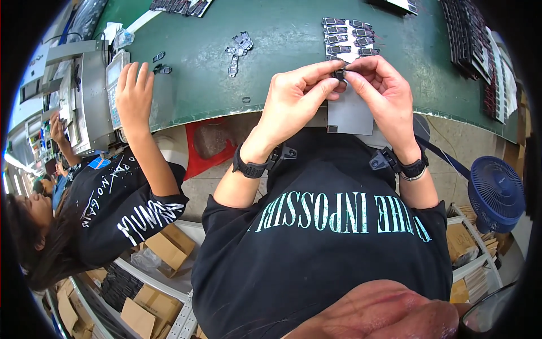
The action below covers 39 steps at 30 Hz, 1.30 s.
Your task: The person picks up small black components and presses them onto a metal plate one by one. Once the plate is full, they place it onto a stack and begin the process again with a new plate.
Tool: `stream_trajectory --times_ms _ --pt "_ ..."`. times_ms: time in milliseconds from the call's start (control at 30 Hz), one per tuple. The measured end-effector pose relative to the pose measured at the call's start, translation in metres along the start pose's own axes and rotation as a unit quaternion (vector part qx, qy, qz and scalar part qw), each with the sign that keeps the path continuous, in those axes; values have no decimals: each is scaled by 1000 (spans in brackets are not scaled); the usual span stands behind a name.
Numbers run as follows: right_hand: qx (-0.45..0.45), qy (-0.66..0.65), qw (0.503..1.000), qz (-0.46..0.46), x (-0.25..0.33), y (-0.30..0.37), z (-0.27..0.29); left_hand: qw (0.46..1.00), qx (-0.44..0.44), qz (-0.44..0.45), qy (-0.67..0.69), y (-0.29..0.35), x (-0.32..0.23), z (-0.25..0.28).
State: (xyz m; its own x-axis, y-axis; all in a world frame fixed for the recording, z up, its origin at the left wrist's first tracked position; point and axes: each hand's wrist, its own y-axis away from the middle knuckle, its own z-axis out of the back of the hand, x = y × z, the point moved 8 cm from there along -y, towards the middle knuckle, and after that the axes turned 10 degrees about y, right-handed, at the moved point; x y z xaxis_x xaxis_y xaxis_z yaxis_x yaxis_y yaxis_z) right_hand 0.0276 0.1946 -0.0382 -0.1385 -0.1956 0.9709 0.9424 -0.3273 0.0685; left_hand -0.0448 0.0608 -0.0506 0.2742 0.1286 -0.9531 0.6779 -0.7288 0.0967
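Observation:
My left hand (298,95) and my right hand (385,86) meet over the front edge of the green table (282,62). Between their fingertips is a small black part (339,74), pinched from both sides; its details are too small to make out, and fingers cover some of it. Just beyond lies a white sheet (348,42) bearing two columns of small black modules (335,30) with thin wires. Below my fingers a flat grey plate (350,116) juts past the table edge.
Loose modules (240,48) lie mid-table, with two more (162,69) farther left. Stacked trays of modules (468,39) stand at the right. A co-worker's hand (134,93) is by a keypad device (116,85). A blue fan (497,192) is at right, a red stool (209,144) under the table.

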Motion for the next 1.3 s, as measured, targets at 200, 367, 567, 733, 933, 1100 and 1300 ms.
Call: stream_trajectory --times_ms 200,367,567,733,933,1100,1300 --pt "-23 3 1000 2 0 7 1 1000 2 3 -7 2 -1 -6" --pt "-31 -9 999 -10 -2 9 3 1000 -10 -17 6 1 0 -8" --pt "-28 -49 998 -24 -12 10 4 1000 -8 -3 15 1 8 -11" --pt "-21 -40 999 -14 -17 6 -2 1000 -14 -9 21 -1 16 -4" --pt "-1 -29 1000 -1 -25 7 -2 1000 -19 -9 17 2 23 -4" --pt "-9 7 1000 16 -21 11 8 999 -20 -29 2 3 20 -14" --pt "-6 -87 996 -14 -13 11 8 999 -30 -37 -24 5 9 -17"
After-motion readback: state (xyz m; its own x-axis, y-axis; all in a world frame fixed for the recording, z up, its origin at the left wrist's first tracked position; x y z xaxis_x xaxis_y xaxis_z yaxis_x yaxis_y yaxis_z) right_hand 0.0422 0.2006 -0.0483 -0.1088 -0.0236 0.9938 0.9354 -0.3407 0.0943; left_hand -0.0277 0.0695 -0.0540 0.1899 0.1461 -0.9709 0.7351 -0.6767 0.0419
